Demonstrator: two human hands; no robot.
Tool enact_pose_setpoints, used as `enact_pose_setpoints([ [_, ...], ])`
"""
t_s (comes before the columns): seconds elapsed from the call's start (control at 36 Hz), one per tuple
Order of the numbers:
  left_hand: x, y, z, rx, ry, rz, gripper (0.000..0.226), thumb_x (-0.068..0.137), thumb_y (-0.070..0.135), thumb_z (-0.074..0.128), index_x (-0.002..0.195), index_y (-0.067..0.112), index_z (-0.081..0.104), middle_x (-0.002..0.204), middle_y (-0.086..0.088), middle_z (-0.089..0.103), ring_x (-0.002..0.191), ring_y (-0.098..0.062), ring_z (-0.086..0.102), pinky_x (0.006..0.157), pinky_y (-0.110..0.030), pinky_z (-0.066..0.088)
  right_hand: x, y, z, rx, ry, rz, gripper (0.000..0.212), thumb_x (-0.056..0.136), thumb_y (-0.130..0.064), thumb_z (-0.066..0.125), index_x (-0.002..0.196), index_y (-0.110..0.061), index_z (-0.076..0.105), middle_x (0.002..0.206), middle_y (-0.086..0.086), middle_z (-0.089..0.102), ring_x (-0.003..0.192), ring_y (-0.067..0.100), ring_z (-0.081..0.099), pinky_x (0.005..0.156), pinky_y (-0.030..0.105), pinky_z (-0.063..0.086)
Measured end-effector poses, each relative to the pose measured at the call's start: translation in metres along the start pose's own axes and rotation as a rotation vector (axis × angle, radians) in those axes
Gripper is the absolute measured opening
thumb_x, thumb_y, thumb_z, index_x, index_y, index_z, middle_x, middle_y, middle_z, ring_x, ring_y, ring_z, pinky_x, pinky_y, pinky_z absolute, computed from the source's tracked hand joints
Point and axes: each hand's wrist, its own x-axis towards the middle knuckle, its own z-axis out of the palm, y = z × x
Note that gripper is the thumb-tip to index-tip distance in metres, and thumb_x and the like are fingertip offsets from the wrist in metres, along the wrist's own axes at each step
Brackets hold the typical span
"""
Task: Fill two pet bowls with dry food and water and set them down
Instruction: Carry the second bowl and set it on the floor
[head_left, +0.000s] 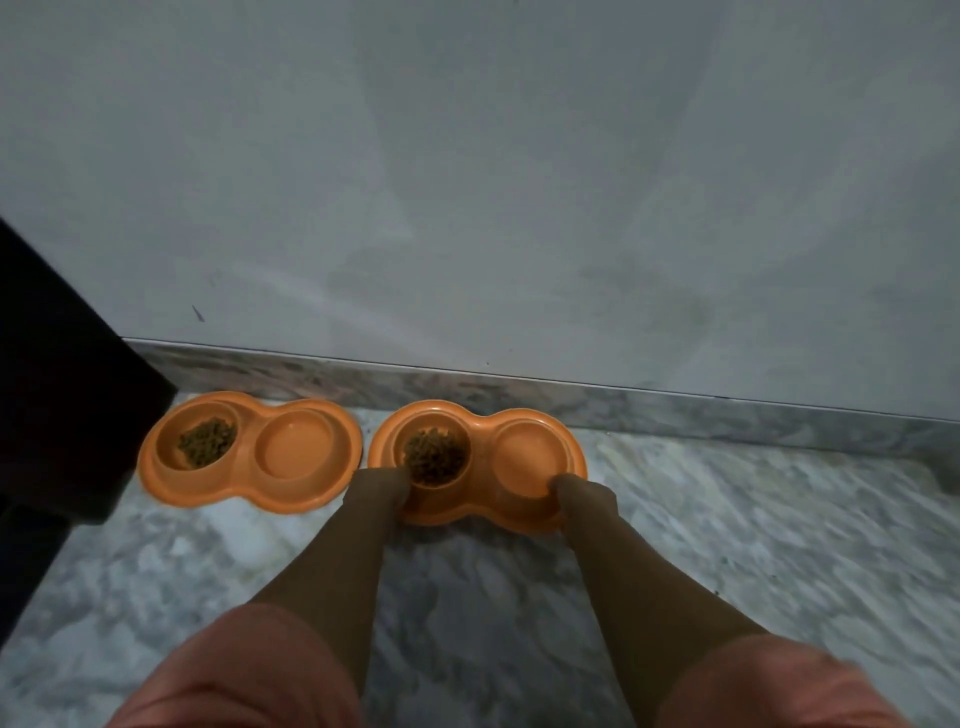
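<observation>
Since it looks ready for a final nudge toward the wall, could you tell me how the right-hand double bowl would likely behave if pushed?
The right double bowl looks like rigid moulded plastic, so it should move as one piece. Its low, wide base makes tipping unlikely. On the polished marble floor it may slide easily, jostling the kibble.

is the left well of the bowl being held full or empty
Part full: brown kibble is heaped in the left well of the held double bowl.

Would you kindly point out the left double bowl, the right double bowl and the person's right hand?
left double bowl (293, 448), head view, bare right compartment.
right double bowl (527, 453), head view, bare right compartment.
right hand (584, 493), head view, knuckles.
</observation>
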Motion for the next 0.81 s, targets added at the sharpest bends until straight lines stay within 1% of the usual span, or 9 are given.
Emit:
enact_pose_setpoints([
  [0.06,0.006,-0.002,0.001,-0.012,-0.031,-0.025,0.049,0.094,0.019,0.053,0.137,-0.005,0.045,0.134,-0.025,0.052,0.122,-0.039,0.053,0.102,-0.045,0.046,0.004,0.001,0.005,-0.004,-0.001,0.006,0.056,0.081,-0.025,0.063,0.13,-0.004,0.047,0.124,0.019,0.054,0.101,0.034,0.06,0.083,0.041,0.054],
  [0.14,0.016,-0.01,-0.002,-0.025,0.037,-0.091,0.057,0.085,0.027,0.058,0.133,-0.002,0.047,0.116,-0.021,0.058,0.103,-0.037,0.06,0.09,-0.043,0.054,0.008,0.002,0.014,-0.029,0.006,0.005,0.055,0.082,-0.026,0.061,0.129,-0.003,0.047,0.124,0.018,0.054,0.103,0.034,0.059,0.087,0.043,0.053],
  [0.19,0.021,-0.012,-0.003,-0.012,0.058,-0.099,0.058,0.084,0.031,0.058,0.131,-0.001,0.047,0.112,-0.02,0.058,0.099,-0.035,0.061,0.086,-0.041,0.054,0.011,0.003,0.018,-0.032,0.005,0.006,0.052,0.083,-0.026,0.061,0.128,-0.002,0.049,0.121,0.018,0.056,0.102,0.034,0.059,0.085,0.041,0.054],
  [0.25,0.023,-0.011,-0.002,0.018,0.069,-0.102,0.056,0.086,0.031,0.057,0.13,-0.002,0.048,0.115,-0.021,0.059,0.102,-0.035,0.061,0.09,-0.042,0.054,0.014,0.002,0.022,-0.03,0.002,0.007,0.048,0.084,-0.024,0.061,0.125,-0.002,0.05,0.118,0.018,0.058,0.101,0.034,0.06,0.083,0.041,0.053],
  [0.33,0.027,-0.01,0.001,0.08,0.079,-0.081,0.047,0.091,0.028,0.054,0.124,-0.005,0.05,0.118,-0.022,0.058,0.108,-0.036,0.059,0.097,-0.043,0.05,0.02,0.003,0.025,-0.014,0.007,-0.004,0.048,0.084,-0.023,0.062,0.125,0.0,0.051,0.117,0.02,0.059,0.104,0.035,0.06,0.087,0.041,0.053],
  [0.42,0.029,-0.01,0.001,0.133,0.082,-0.063,0.047,0.094,0.029,0.05,0.124,-0.007,0.05,0.123,-0.023,0.057,0.113,-0.035,0.057,0.101,-0.043,0.047,0.024,0.004,0.029,-0.002,0.001,0.001,0.049,0.084,-0.023,0.061,0.126,0.0,0.05,0.119,0.02,0.058,0.104,0.035,0.06,0.082,0.039,0.051],
  [0.47,0.031,-0.01,0.001,0.154,0.085,-0.059,0.045,0.094,0.028,0.05,0.123,-0.007,0.051,0.124,-0.023,0.057,0.114,-0.036,0.056,0.102,-0.043,0.046,0.026,0.004,0.031,-0.005,0.0,0.008,0.047,0.085,-0.023,0.06,0.125,0.0,0.051,0.119,0.02,0.058,0.105,0.035,0.059,0.081,0.039,0.05],
  [0.61,0.035,-0.011,0.002,0.178,0.065,-0.054,0.044,0.096,0.024,0.05,0.124,-0.01,0.05,0.127,-0.026,0.053,0.118,-0.038,0.053,0.103,-0.043,0.044,0.032,0.006,0.036,-0.019,0.01,-0.003,0.044,0.085,-0.024,0.06,0.121,0.001,0.053,0.116,0.021,0.06,0.105,0.035,0.06,0.087,0.04,0.051],
  [0.81,0.032,-0.009,0.001,0.177,0.091,-0.057,0.042,0.093,0.024,0.052,0.121,-0.007,0.053,0.122,-0.023,0.056,0.114,-0.036,0.055,0.102,-0.042,0.046,0.034,0.008,0.039,-0.034,0.005,-0.01,0.041,0.085,-0.023,0.059,0.118,0.001,0.056,0.114,0.02,0.062,0.106,0.034,0.061,0.094,0.042,0.051],
])
